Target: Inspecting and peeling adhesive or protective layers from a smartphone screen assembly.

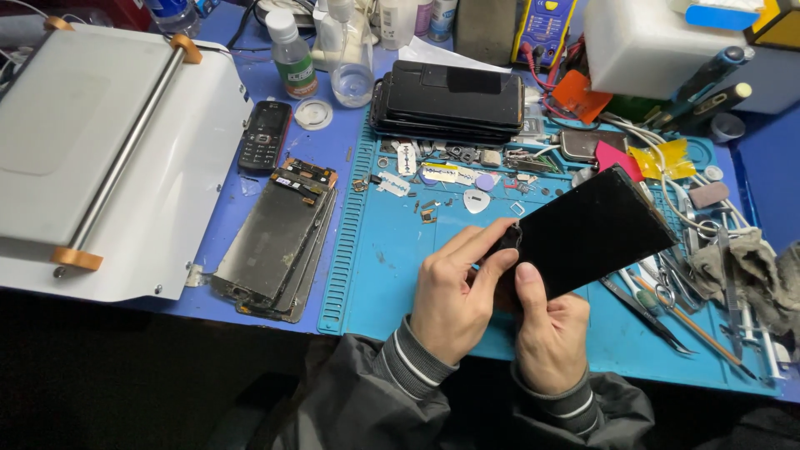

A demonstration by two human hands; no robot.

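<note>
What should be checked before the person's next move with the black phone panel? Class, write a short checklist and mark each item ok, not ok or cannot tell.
1. Both hands on the black phone panel: ok; left hand and right hand hold its lower end.
2. Panel lifted off the blue mat: ok.
3. Right thumb pressed on the panel face: ok.
4. Panel free of cracks: cannot tell.
5. Tweezers lying within reach at the right: ok.
6. Mat free of loose small parts: not ok.
</note>
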